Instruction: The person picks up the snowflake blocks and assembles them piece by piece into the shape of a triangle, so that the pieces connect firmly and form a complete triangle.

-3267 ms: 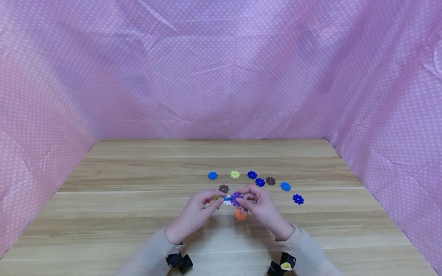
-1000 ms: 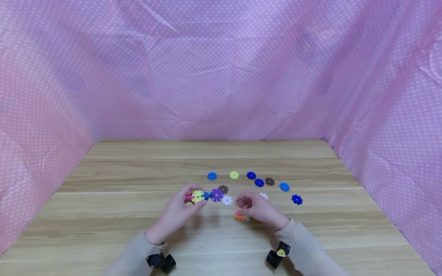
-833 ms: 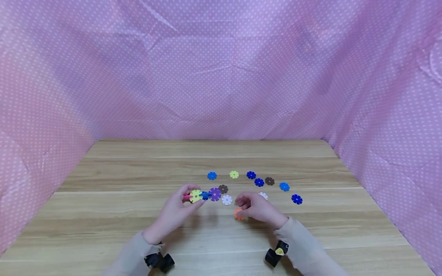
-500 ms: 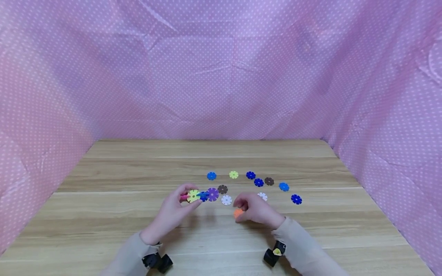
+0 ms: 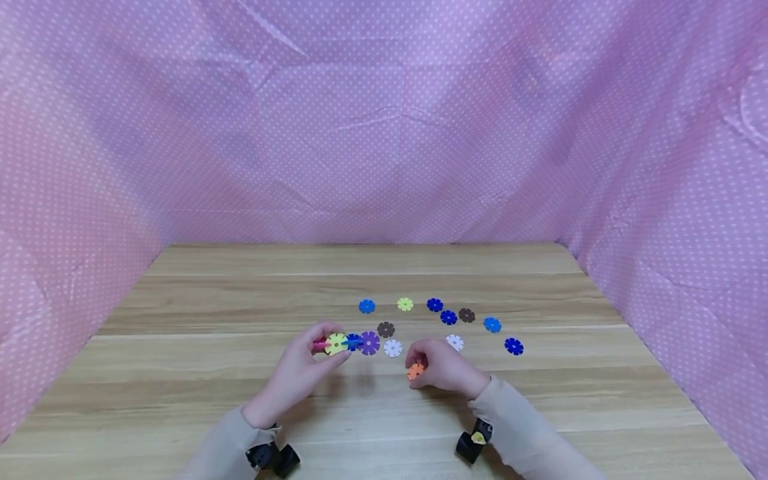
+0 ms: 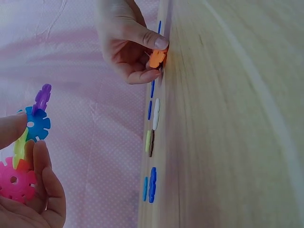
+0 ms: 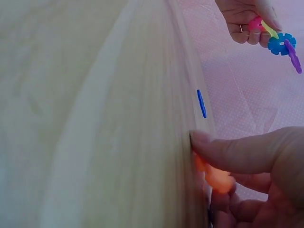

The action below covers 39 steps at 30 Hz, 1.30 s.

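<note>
My left hand (image 5: 298, 373) holds a chain of joined notched discs above the table: a pink disc (image 6: 15, 180), a yellow-green disc (image 5: 336, 344), a blue disc (image 6: 39, 124) and a purple disc (image 5: 369, 343) at its right end. An orange disc (image 5: 415, 372) is pinched between the thumb and fingers of my right hand (image 5: 447, 365), tilted up at the table surface. The right wrist view shows this orange disc (image 7: 218, 180) partly covered by the thumb. White discs lie on either side of the right hand, one (image 5: 393, 348) to its left and one (image 5: 455, 342) behind it.
Farther back on the wooden table (image 5: 240, 287) lie loose discs: a light blue one (image 5: 367, 306), a yellow-green one (image 5: 405, 304), a brown one (image 5: 386, 329) and several more toward the right. A pink dotted cloth (image 5: 372, 133) surrounds the table.
My right hand has let go of the purple disc, which is now on the chain's end, and has picked up the orange disc's edge from the table. My left hand has moved left with the chain.
</note>
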### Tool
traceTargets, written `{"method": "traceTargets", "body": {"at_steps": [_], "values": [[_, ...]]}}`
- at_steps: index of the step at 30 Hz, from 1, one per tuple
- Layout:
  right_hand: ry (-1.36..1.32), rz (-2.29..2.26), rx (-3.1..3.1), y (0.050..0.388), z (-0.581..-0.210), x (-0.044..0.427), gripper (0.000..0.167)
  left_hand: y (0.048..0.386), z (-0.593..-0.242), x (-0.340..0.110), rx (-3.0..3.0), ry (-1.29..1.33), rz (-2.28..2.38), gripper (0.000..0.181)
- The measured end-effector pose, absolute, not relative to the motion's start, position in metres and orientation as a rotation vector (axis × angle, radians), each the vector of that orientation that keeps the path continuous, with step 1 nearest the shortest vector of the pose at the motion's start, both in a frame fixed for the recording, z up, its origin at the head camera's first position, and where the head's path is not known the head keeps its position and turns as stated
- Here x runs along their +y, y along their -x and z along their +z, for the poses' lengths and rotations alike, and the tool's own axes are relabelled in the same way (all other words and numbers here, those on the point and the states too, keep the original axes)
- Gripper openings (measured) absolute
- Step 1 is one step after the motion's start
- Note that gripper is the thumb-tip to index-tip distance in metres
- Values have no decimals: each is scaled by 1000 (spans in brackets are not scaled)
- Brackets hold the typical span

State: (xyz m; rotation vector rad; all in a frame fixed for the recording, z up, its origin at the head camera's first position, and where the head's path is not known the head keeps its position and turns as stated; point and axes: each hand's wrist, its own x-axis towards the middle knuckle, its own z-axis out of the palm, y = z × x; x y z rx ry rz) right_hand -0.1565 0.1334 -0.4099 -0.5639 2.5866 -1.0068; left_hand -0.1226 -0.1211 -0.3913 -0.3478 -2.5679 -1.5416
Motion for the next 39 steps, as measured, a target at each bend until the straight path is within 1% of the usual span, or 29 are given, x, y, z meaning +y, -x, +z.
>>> {"method": "traceTargets", "body": {"at_steps": [3,6,14,21,26,31,39], "values": [[561,-1003,2579,157,-410,135,16,123,-391,-121,-2573,343,-1534,33],[550,-1042,2560,158,-409,137,16,123,-390,-120,-2579,335,-1530,33],[568,-1349,2455,156,-404,141,11,123,-389,-119,-2598,351,-1544,31],[525,-1452,2411,154,-398,142,13,123,-387,-117,-2612,347,-1554,33],[545,-1447,2444,152,-398,140,16,123,-388,-115,-2614,328,-1575,31],[555,-1506,2500,147,-398,138,14,122,-387,-111,-2626,308,-1612,29],[593,-1672,2585,137,-393,133,18,122,-387,-108,-2631,297,-1630,31]]}}
